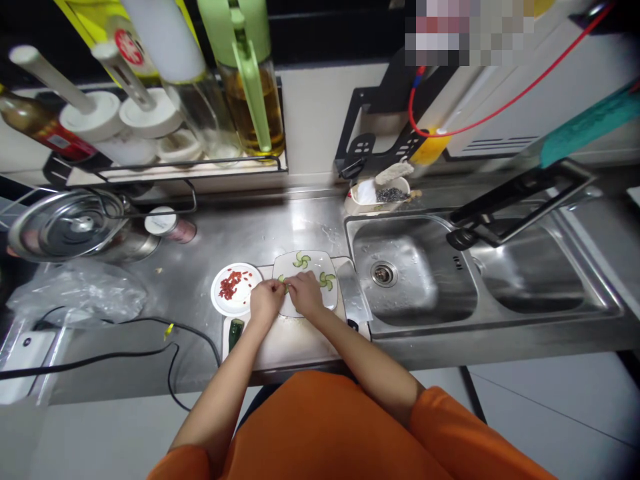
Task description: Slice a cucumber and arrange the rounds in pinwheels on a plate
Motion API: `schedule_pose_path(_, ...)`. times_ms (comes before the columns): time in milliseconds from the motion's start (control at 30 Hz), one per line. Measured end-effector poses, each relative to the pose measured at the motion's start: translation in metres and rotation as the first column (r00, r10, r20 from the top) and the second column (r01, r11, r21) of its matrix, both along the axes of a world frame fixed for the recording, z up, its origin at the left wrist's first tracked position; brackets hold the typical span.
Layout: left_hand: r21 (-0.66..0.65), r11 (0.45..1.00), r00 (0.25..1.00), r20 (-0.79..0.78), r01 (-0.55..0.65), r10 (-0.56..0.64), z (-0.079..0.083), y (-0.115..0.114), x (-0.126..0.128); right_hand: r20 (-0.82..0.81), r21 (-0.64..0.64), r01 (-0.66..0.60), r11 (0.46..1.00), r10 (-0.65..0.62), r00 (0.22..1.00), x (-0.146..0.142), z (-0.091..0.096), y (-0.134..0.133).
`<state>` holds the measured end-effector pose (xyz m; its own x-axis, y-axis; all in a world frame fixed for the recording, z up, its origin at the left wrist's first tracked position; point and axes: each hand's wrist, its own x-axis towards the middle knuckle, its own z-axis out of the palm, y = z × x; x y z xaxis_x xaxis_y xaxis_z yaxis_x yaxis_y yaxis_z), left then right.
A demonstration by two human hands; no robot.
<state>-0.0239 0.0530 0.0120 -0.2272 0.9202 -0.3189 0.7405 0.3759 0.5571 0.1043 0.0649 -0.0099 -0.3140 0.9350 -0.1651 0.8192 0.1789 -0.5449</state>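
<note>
A white squarish plate [304, 308] lies on a pale cutting board [300, 347], with green cucumber slices [301, 260] fanned into pinwheels on it. At the plate's left side, my left hand [267, 300] and my right hand [306, 293] meet with pinched fingertips over one of these pinwheels. Whatever sits between the fingers is too small to make out. Just left of my left hand is a round white dish [220, 303] of small red goji berries [231, 285]. A dark green cucumber piece [235, 331] rests near the board's left edge.
A knife [357, 300] lies along the board's right side, beside the double sink [415, 267]. Left are a clear plastic bag [80, 290], a lidded pot [75, 223], a small jar [173, 225] and black cables [150, 320]. Seasoning bottles [253, 100] stand on a rack above.
</note>
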Motion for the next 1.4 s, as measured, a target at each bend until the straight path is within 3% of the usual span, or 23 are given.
schedule_pose_path(333,0.19,0.982,1.0,-0.012,0.022,-0.02,-0.01,-0.005,-0.006,0.003,0.004,0.005,1.0,-0.005,1.0,-0.003,-0.001,0.001)
schedule_pose_path(1200,0.185,0.982,0.999,0.037,0.028,-0.035,-0.008,-0.006,-0.01,0.013,0.01,-0.025,1.0,0.025,1.0,-0.002,0.002,0.003)
schedule_pose_path(1400,0.184,0.983,1.0,-0.014,0.002,0.001,-0.001,-0.017,-0.026,0.016,0.018,-0.01,1.0,0.01,1.0,0.007,0.01,-0.001)
